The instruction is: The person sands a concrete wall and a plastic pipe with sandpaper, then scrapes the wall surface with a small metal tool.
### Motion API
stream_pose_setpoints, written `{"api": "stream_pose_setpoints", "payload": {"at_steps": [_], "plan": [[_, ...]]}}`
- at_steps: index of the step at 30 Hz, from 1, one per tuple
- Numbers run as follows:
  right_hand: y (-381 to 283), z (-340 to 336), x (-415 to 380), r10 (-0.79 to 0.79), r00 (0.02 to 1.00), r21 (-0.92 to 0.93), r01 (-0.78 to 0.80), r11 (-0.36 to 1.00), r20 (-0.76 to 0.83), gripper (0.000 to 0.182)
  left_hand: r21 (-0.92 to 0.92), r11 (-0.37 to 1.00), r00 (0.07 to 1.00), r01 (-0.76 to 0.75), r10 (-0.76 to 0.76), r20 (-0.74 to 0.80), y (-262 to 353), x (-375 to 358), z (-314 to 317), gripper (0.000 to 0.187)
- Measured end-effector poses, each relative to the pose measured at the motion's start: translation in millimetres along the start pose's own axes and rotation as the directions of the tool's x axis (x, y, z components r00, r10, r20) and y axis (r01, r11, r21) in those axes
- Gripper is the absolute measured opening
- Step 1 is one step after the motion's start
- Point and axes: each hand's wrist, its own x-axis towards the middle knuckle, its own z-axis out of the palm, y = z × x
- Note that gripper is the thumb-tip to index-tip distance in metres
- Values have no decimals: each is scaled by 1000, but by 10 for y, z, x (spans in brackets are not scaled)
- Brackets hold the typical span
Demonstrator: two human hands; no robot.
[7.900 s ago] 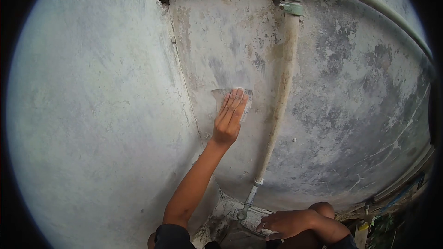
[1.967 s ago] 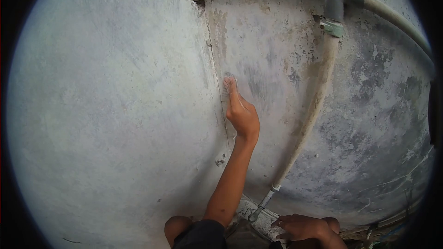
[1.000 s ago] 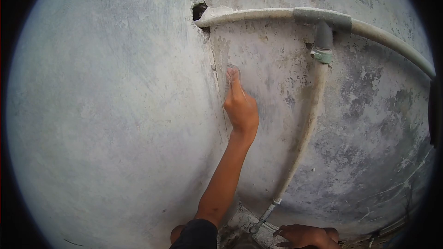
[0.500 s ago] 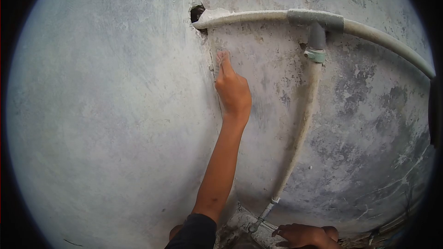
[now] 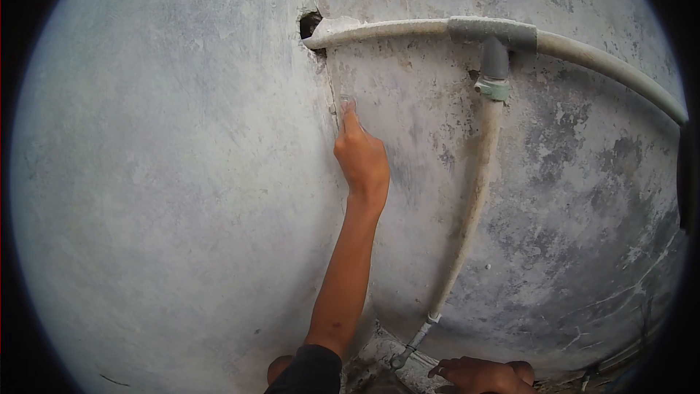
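My left hand [image 5: 362, 160] is raised on the outstretched arm, its fingers pinched round a small, pale, see-through flat piece [image 5: 348, 104]. That piece lies against the wall [image 5: 408, 153], just right of the vertical crack [image 5: 333, 87] and below the hole [image 5: 310, 25]. Low in the view, my right hand [image 5: 477, 374] rests by a knee, palm down, fingers loosely stretched to the left. I see nothing held in it.
A pale horizontal pipe [image 5: 609, 60] crosses the upper right from the hole. From its grey tee joint [image 5: 496, 31] a second pipe [image 5: 481, 182] drops to a metal fitting [image 5: 415, 339]. A dark object [image 5: 685, 175] stands at the right edge.
My left hand has slid a little down the wall along the crack, with the small piece still between its fingers. My right hand has barely moved.
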Motion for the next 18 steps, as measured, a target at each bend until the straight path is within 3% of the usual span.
{"api": "stream_pose_setpoints", "payload": {"at_steps": [3, 6, 9, 10, 11, 13, 14, 16, 18], "plan": [[-60, -48, 1, -28, 1000, 77, 28, 997, -2, 42, 20, 997, 997, -74, 75, -24, 288, 484, 30, 43], [47, 14, 27, -10, 1000, 21, 11, 1000, -26, 41, 111, 986, 978, 123, -140, 155, 583, 664, -209, 42], [56, -11, 35, 41, 999, -37, -41, 998, -9, 40, 163, 986, 999, 40, -42, 12, 150, 251, 1, 41], [27, -68, 37, 63, 998, -48, -63, 997, 5, 39, 155, 984, 993, 83, -95, 70, 84, 79, -32, 41], [-44, -143, 25, 17, 999, -25, -18, 1000, -29, 37, 152, 980, 980, 127, -148, 130, 9, -128, -83, 42], [-241, -331, -27, -75, 993, 24, 78, 997, -95, 34, 148, 989, 999, 2, -7, 35, -354, -597, -37, 37], [-296, -412, -43, -206, 968, 93, 220, 971, -142, 31, 128, 992, 999, -14, 8, 47, -439, -784, -55, 37], [-401, -521, -96, -427, 865, 209, 483, 850, -264, 25, 81, 996, 996, -39, 33, 77, -538, -1111, -82, 36], [-511, -638, -139, -609, 742, 309, 670, 675, -280, 23, 35, 992, 992, -121, 120, 26, -610, -1304, -57, 36]]}}
